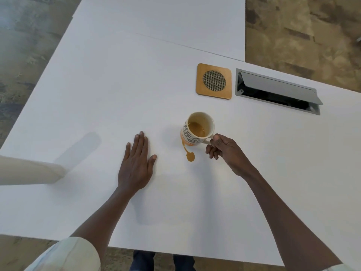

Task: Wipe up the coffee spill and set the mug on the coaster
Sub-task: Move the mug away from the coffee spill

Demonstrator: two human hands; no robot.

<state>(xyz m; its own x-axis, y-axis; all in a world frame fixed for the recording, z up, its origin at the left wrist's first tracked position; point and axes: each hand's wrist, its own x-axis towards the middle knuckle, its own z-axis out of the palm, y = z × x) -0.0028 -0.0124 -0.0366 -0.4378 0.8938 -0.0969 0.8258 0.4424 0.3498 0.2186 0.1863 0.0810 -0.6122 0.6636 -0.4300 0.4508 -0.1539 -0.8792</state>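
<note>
1. Tan coffee sits low in the mug (198, 127), which stands upright on the table (97, 94) just right of the frame's centre.
2. Spill (189, 155): a thin run down the mug's near side ends in a small puddle on the table, just below the mug. It is not yet wiped.
3. Right hand (222, 151) pinches the mug's handle, fingers curled round it.
4. Left hand (136, 163) lies flat on the table, fingers straight and close together, thumb out, left of the puddle and apart from it.
5. Coaster (214, 81), wooden with a mesh disc, lies bare above the mug, right of centre, beside a grey cable hatch (277, 90).
6. A pale roll (29, 171), perhaps paper towel, lies blurred at the left edge.
7. Judging by this, both steps remain: wiping and placing the mug.
</note>
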